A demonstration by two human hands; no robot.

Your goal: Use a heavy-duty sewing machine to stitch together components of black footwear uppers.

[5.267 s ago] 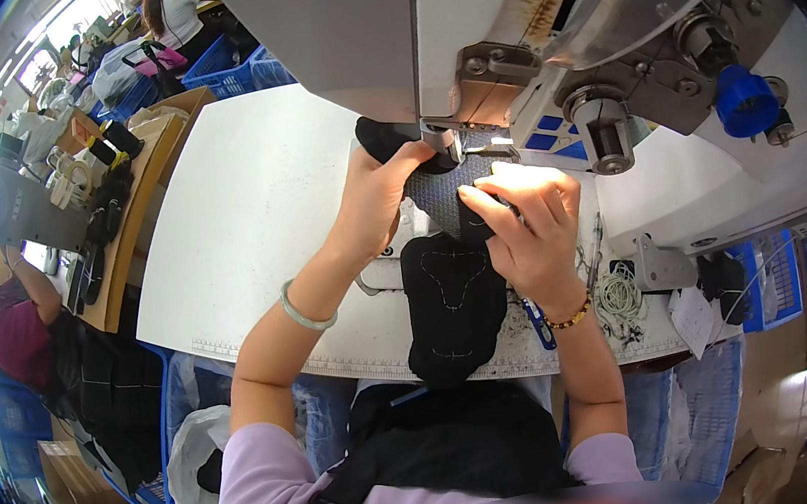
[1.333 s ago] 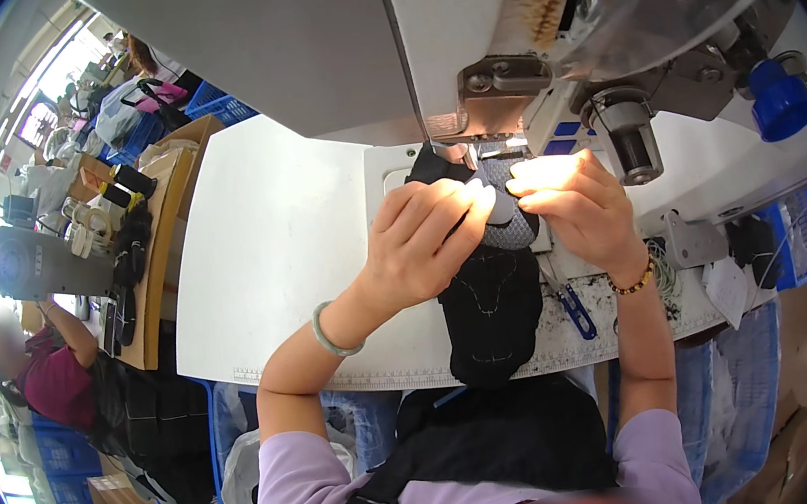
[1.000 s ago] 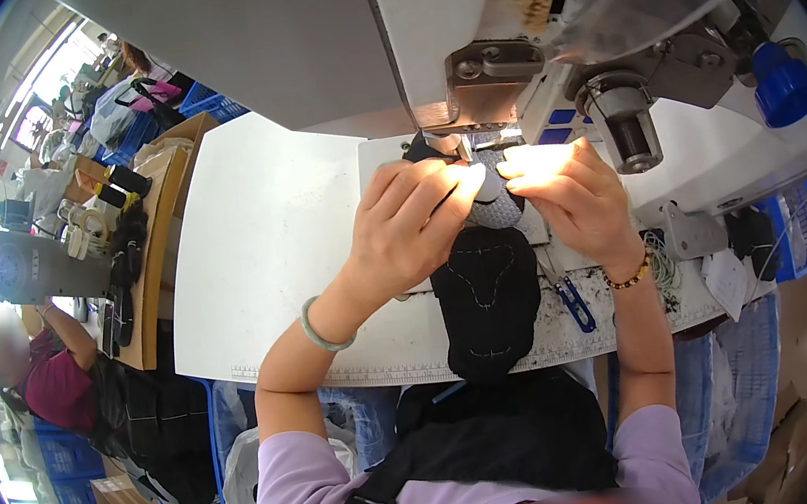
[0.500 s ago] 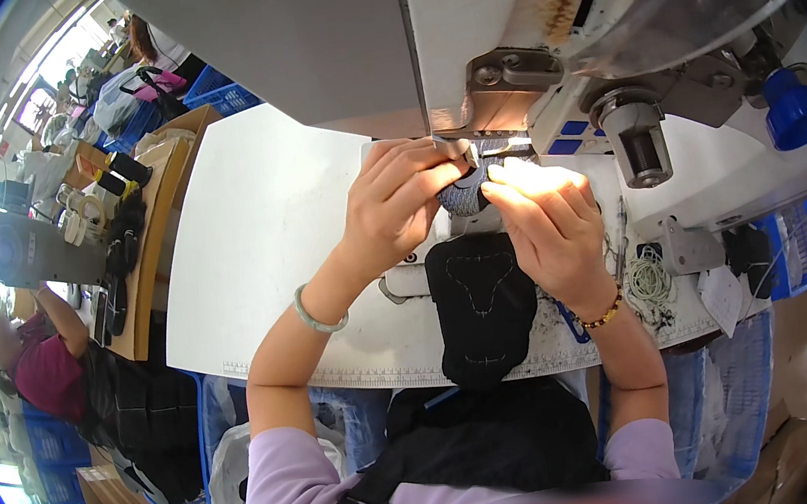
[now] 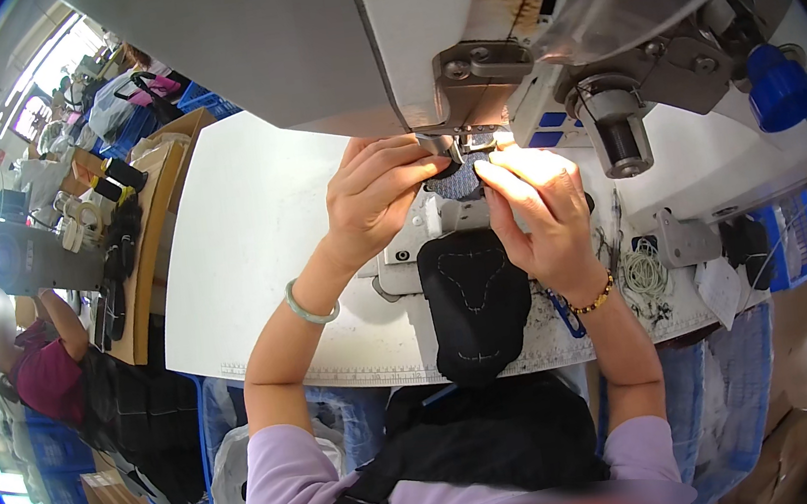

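Your hands are grasping: the left hand [image 5: 377,198] and the right hand [image 5: 545,214] pinch opposite sides of the grey mesh piece [image 5: 459,183] beneath the sewing machine [image 5: 298,48]. Nearer you, a black stitched piece [image 5: 478,308] lies on the white bench [image 5: 240,237], left of coiled cord [image 5: 643,269].

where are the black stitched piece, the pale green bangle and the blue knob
Black stitched piece [image 5: 481,325], head view: middle of its face.
Pale green bangle [image 5: 309,316], head view: lower part of the ring.
Blue knob [image 5: 780,88], head view: middle of its side.
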